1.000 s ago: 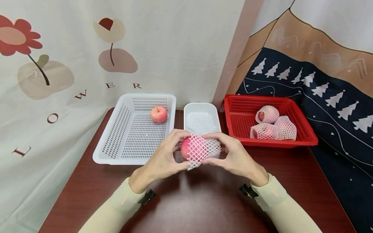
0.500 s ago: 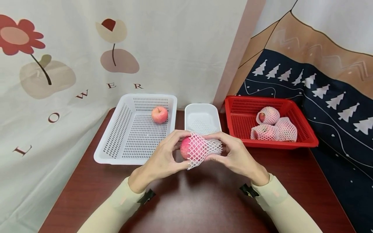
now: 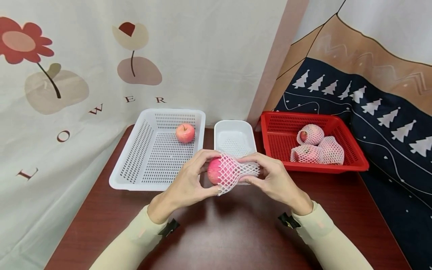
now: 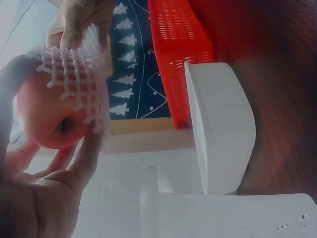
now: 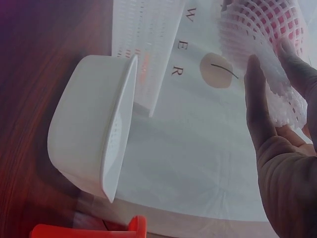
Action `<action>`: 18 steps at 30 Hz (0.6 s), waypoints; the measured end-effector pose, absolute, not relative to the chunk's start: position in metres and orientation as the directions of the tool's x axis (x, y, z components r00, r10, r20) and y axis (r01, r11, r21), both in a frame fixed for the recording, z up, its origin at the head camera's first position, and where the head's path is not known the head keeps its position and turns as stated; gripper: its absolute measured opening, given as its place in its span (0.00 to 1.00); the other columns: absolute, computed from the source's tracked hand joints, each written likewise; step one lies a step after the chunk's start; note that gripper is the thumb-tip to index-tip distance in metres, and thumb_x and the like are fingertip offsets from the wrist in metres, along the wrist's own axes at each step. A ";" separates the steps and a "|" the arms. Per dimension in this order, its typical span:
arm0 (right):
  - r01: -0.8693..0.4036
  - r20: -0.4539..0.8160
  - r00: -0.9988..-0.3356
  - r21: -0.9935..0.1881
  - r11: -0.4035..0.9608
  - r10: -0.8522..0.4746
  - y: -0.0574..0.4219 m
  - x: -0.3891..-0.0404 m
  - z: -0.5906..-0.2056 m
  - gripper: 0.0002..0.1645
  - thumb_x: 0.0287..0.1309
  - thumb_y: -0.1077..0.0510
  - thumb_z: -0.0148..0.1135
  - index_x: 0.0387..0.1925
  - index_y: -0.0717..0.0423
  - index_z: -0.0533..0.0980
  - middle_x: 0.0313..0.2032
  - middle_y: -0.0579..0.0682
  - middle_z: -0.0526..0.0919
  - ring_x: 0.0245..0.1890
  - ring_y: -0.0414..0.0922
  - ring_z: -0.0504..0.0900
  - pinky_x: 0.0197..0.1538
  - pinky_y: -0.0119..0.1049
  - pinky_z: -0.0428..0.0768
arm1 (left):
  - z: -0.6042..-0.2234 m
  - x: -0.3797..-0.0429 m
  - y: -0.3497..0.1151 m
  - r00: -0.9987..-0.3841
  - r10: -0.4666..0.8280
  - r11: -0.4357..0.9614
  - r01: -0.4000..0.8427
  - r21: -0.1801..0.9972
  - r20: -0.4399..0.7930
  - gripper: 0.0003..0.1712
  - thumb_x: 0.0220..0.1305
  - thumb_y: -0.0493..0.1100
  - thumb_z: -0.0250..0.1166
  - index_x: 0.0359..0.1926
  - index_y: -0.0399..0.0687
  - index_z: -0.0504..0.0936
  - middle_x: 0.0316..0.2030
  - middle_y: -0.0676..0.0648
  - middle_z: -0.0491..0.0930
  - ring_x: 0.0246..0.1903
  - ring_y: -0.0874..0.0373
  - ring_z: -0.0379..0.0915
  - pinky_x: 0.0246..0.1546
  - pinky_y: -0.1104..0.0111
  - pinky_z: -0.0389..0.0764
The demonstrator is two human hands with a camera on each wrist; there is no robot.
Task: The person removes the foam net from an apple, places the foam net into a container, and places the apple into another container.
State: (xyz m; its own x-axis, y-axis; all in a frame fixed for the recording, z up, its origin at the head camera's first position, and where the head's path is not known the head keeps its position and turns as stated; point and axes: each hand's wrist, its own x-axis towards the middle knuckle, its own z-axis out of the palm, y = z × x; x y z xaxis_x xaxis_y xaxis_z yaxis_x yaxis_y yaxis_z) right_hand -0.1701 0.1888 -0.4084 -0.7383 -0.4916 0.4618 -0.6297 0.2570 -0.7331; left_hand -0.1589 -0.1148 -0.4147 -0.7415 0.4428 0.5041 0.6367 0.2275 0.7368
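Note:
Between the two hands, above the table, is a red apple (image 3: 214, 171) partly covered by a white foam net sleeve (image 3: 230, 173). The left hand (image 3: 190, 178) holds the apple and the sleeve's open edge between thumb and fingers. In the left wrist view the apple's bare end (image 4: 54, 116) with its dark hollow shows past the mesh. My right hand (image 3: 271, 179) pinches the narrowed tail of the net, to the right of the apple. The right wrist view shows the bunched net (image 5: 277, 94) between thumb and fingers.
A white basket (image 3: 135, 150) on the left holds one bare apple (image 3: 185, 133). Behind the hands stands a small white tub (image 3: 234, 125) with foam netting (image 3: 233, 147) inside. The red basket (image 3: 277, 144) at right contains 3 netted apples (image 3: 310, 134).
The right hand has shifted slightly right along the sleeve, whose tail is now narrower and more drawn out. The left hand keeps its hold on the apple.

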 end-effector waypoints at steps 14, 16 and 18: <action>-0.662 0.508 -0.723 -0.703 0.259 -0.467 0.194 -0.171 -0.408 0.34 0.56 0.69 0.90 0.63 0.49 0.90 0.53 0.49 0.95 0.42 0.38 0.87 0.36 0.30 0.92 | -0.409 -0.158 -0.117 -0.752 0.419 0.298 0.643 0.706 0.509 0.48 0.54 0.40 0.91 0.75 0.49 0.81 0.69 0.49 0.83 0.64 0.58 0.82 0.62 0.61 0.94; -0.670 0.519 -0.718 -0.695 0.260 -0.464 0.194 -0.171 -0.408 0.33 0.56 0.69 0.90 0.62 0.49 0.90 0.53 0.49 0.95 0.41 0.38 0.86 0.34 0.29 0.91 | -0.408 -0.158 -0.118 -0.752 0.418 0.303 0.644 0.702 0.509 0.48 0.54 0.41 0.92 0.75 0.48 0.81 0.69 0.49 0.83 0.64 0.58 0.82 0.62 0.64 0.93; -0.674 0.524 -0.716 -0.691 0.261 -0.461 0.195 -0.172 -0.407 0.32 0.56 0.69 0.90 0.62 0.50 0.90 0.52 0.49 0.95 0.41 0.37 0.87 0.33 0.28 0.89 | -0.407 -0.158 -0.118 -0.751 0.417 0.311 0.648 0.696 0.513 0.48 0.54 0.41 0.92 0.75 0.49 0.81 0.69 0.49 0.83 0.64 0.58 0.82 0.61 0.64 0.93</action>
State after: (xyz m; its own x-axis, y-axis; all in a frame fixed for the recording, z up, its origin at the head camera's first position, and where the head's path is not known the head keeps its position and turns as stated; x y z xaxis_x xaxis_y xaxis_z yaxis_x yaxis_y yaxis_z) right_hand -0.1715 0.1953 -0.4073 -0.7160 -0.4614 0.5239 -0.6739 0.2609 -0.6912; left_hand -0.1584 -0.1176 -0.4065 -0.7506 0.4167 0.5128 0.6477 0.3107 0.6957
